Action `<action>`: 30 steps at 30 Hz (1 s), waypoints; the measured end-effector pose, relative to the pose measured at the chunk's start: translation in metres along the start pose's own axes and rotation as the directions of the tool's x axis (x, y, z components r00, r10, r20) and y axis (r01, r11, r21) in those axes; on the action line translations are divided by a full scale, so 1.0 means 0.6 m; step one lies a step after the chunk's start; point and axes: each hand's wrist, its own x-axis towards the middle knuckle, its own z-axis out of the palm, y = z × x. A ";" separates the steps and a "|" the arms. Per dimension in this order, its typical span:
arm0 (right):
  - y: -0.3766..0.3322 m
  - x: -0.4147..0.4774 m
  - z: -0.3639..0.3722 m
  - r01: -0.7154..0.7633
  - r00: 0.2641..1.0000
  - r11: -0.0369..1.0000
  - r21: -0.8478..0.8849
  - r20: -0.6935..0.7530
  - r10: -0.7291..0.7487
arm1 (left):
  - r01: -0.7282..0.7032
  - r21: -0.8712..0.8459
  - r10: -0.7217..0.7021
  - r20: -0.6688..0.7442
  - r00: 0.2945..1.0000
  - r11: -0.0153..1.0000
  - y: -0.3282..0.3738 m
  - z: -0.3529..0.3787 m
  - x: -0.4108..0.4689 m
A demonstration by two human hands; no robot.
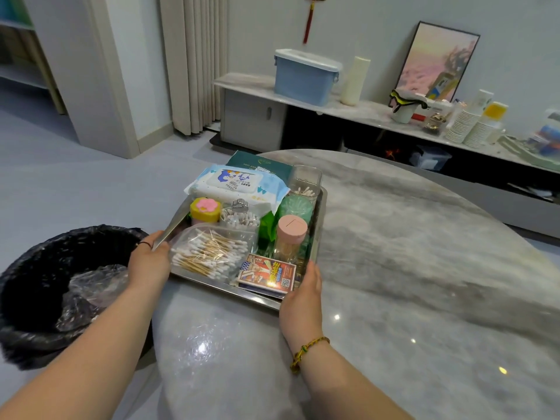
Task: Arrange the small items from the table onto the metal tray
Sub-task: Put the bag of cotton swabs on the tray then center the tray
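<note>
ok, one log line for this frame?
phase: tray loaded | left hand: on tray left rim | right hand: on near-right corner | table: bare

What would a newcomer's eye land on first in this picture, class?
First the crowded metal tray near the marble table's left edge, gripped at its sides by the left hand and right hand. In it, a bag of cotton swabs lies near the front, and a baby wipes pack at the back.
</note>
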 end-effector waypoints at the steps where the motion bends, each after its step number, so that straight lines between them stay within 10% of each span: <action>1: -0.002 0.003 0.002 -0.004 1.000 1.000 -0.009 0.012 0.004 | -0.003 0.003 0.003 -0.007 1.000 1.000 0.002 0.001 0.004; 24: -0.005 0.054 -0.006 0.129 0.976 0.992 0.004 0.177 -0.127 | 0.005 0.042 0.001 -0.135 0.991 0.999 0.015 0.005 0.026; 30: 0.044 0.023 -0.099 0.156 0.984 0.942 -0.296 0.125 -0.124 | -0.062 0.086 0.077 -0.190 0.979 0.994 0.030 0.014 -0.033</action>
